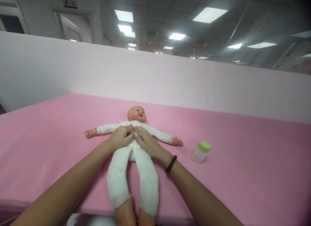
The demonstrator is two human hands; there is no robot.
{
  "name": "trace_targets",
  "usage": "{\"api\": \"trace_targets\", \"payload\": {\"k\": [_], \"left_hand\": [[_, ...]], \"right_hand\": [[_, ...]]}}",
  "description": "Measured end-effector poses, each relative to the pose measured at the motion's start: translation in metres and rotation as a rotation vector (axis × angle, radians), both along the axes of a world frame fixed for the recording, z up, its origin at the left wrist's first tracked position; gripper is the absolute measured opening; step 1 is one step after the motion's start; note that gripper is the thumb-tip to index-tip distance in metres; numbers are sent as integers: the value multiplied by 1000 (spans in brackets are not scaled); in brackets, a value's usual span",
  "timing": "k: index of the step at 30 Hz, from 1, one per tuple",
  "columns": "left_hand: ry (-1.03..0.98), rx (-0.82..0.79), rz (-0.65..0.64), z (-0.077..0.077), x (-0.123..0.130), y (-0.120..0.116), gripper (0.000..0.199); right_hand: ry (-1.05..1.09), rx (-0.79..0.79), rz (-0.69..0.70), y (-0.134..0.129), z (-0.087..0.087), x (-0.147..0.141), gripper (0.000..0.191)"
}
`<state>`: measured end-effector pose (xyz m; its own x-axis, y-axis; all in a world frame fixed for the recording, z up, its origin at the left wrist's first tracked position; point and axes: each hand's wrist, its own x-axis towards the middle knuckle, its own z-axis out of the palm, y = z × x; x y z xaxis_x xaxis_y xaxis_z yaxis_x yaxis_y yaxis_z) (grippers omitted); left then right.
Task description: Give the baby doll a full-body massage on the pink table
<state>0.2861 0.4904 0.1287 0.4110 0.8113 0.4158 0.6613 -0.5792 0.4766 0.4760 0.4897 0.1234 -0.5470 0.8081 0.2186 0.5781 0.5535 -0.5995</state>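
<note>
L hand (120,137) & R hand (147,141) open, flat on doll's (136,150) chest, gripping nothing. Doll's on its back on pink mat (230,167), lower legs over near edge. Uneven push cd skew or slide it; R forearm swinging out cd tip green-lidded bottle (200,152)

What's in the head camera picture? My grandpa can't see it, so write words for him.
Two bare hands, left and right, rest on the chest of a smiling baby doll lying face-up on a pink surface, beside a green-lidded container.
</note>
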Motion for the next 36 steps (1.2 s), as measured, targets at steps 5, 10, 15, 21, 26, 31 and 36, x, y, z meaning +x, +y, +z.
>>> {"api": "trace_targets", "payload": {"k": [5, 10, 15, 21, 26, 31, 36], "left_hand": [[39, -108, -18, -11, -3, 10, 55], [57, -251, 114, -16, -3, 14, 66], [48, -278, 257, -16, 0, 13, 75], [115, -40, 343, -3, 6, 1, 39], [71, 114, 233, 2, 7, -9, 28], [6, 61, 72, 1, 2, -7, 34], [5, -23, -13, -8, -1, 5, 53]], "right_hand": [[-45, -74, -13, 4, -1, 2, 70], [-68, -128, -116, 8, -2, 1, 76], [-64, -148, -241, 3, -3, -1, 88], [-76, 164, -325, -9, 3, -5, 56], [22, 288, -166, -10, 3, -8, 28], [162, 228, -22, -5, 0, -6, 32], [54, 40, -35, 0, -2, -4, 59]]}}
